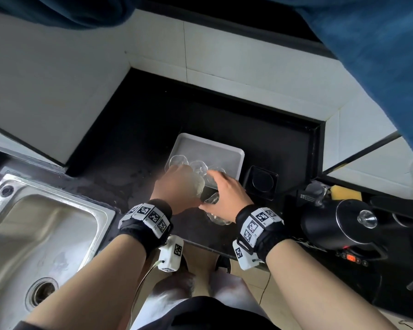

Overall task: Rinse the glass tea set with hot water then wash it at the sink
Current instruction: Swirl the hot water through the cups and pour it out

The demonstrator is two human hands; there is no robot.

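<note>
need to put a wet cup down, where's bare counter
Bare counter between sink and tray, and behind the tray. Crowded right of it: square stand, kettle. Left hand and right hand hold glasses at its near edge.

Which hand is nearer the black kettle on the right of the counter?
Right. The right hand, holding a glass piece, is just left of the kettle; the left hand, gripping a glass cup, is farther left, toward the sink.

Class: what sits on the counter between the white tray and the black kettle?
A black square stand with a round recess, beside the white tray and left of the black kettle, seen in the head view.
</note>
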